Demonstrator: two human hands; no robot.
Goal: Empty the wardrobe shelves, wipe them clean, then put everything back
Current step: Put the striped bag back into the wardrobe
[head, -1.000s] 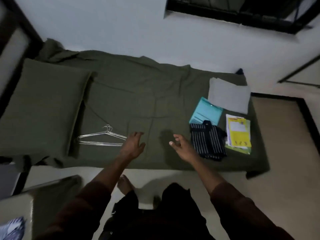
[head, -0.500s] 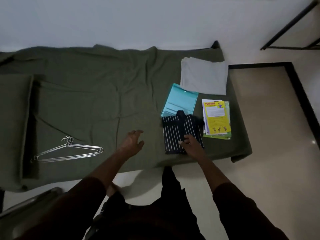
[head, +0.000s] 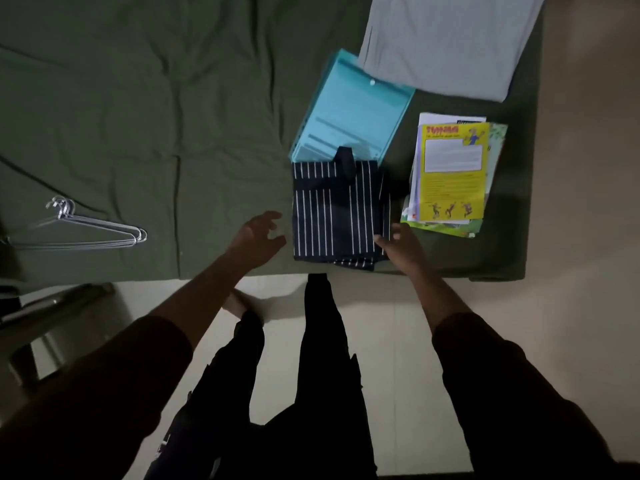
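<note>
The striped shirt [head: 334, 209] lies folded at the bed's [head: 138, 98] near edge. My right hand [head: 401, 245] pinches its right edge; my left hand [head: 258, 239] hovers loose beside it. It's soft and floppy (best scooped under both sides). The yellow booklet's [head: 452, 171] title is unreadable.

The grey folded cloth [head: 446, 43] runs off the top edge at the bed's far right corner. The striped garment [head: 334, 209] hides the teal folder's [head: 353, 116] near end. Booklet [head: 450, 171] print is unreadable.
</note>
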